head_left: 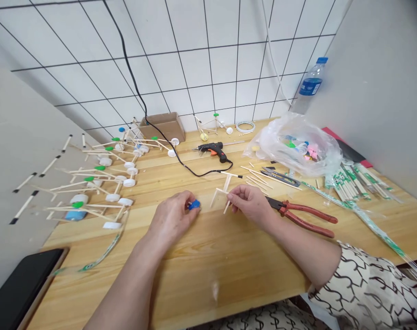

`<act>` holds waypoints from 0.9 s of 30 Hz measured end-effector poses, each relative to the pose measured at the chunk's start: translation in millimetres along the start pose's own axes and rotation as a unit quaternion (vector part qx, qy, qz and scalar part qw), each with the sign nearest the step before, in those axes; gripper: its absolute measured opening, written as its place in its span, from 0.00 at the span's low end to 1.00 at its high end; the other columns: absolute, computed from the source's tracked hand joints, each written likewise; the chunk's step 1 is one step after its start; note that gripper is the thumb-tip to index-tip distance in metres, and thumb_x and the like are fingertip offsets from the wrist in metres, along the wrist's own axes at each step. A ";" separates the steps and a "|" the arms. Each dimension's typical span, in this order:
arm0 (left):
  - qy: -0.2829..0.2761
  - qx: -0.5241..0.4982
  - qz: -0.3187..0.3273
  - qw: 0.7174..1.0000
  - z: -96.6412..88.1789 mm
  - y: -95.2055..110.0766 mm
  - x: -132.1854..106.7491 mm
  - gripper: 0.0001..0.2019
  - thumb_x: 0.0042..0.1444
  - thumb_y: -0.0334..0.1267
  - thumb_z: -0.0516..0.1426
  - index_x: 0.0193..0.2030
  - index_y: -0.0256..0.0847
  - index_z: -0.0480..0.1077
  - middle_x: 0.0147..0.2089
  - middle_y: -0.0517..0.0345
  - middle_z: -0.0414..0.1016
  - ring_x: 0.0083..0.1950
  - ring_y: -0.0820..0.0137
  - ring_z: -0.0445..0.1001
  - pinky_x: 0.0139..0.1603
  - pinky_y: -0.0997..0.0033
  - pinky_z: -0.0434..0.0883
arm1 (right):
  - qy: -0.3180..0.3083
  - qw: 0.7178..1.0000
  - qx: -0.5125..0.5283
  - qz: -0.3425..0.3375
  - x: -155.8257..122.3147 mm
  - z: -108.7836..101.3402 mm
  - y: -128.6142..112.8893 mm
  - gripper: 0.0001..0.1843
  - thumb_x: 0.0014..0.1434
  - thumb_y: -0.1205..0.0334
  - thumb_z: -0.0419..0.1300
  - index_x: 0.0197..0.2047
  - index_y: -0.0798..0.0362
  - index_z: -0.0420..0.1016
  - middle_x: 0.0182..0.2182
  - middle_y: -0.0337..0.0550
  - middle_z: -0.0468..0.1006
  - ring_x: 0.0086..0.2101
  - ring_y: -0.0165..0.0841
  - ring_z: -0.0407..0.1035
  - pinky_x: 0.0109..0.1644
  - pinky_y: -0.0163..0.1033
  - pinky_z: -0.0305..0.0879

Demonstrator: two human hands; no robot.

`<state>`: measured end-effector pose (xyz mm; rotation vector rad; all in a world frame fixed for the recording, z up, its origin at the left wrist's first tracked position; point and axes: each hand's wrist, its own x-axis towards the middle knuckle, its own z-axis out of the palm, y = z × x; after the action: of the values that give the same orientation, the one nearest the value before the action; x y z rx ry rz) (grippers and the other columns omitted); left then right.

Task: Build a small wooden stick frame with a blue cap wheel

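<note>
Between the thumb and fingers of my left hand (172, 213) is a small blue bottle cap (194, 205), held just above or on the wooden table. My right hand (249, 204) pinches a small frame of wooden sticks (225, 183), which has a crossbar with black ends at its far side. The two hands are a short way apart, near the middle of the table. Red-handled pliers (306, 217) lie beside my right wrist, their jaws partly hidden behind the hand. Loose wooden sticks (258, 178) lie just beyond my right hand.
Several stick models with caps (100, 169) stand at the left. A hot glue gun (213, 150) lies at the back, its cord crossing the table. Thread snips (280, 176), a plastic bag of caps (298, 146), wrapped chopsticks (356, 181), a bottle (311, 85) and a phone (26, 286) are around.
</note>
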<state>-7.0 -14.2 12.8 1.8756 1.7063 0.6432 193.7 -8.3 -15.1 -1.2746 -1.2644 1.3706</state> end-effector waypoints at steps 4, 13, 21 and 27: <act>0.021 -0.098 0.008 0.995 4.9 8.6 -2.8 0.04 0.42 0.35 0.59 0.29 0.43 0.72 0.27 0.59 0.74 0.30 0.67 0.69 0.34 0.72 0.62 | 0.015 1.000 0.006 -0.011 0.0 -0.3 -1.0 0.12 0.46 0.55 0.60 0.25 0.55 0.66 0.17 0.35 0.71 0.17 0.25 0.64 0.21 0.31 0.60; 0.018 -0.249 0.026 0.968 19.1 20.1 -10.3 0.08 0.46 0.35 0.60 0.35 0.40 0.72 0.35 0.56 0.75 0.37 0.69 0.70 0.43 0.71 0.66 | 0.056 0.997 0.032 -0.052 -5.8 -1.0 -9.4 0.17 0.49 0.48 0.59 0.27 0.54 0.64 0.20 0.38 0.73 0.17 0.25 0.64 0.19 0.30 0.57; 0.025 -0.259 0.028 0.965 16.7 19.3 -15.6 0.09 0.49 0.37 0.58 0.39 0.40 0.70 0.40 0.53 0.75 0.42 0.66 0.72 0.46 0.68 0.67 | 0.093 0.991 0.071 -0.070 -7.3 -1.1 -11.1 0.18 0.50 0.47 0.60 0.28 0.54 0.64 0.22 0.39 0.73 0.19 0.25 0.65 0.18 0.30 0.56; -0.003 -0.263 0.059 0.963 25.0 24.5 -18.9 0.07 0.52 0.35 0.56 0.39 0.41 0.69 0.38 0.55 0.74 0.40 0.68 0.73 0.44 0.70 0.68 | 0.072 0.990 0.090 -0.082 -16.5 3.0 -15.6 0.16 0.52 0.48 0.59 0.28 0.54 0.65 0.21 0.38 0.73 0.20 0.26 0.66 0.19 0.30 0.57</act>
<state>26.0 -36.3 10.1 1.5952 1.2600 1.0215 191.9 -23.0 2.3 -1.0999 -1.0952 1.2234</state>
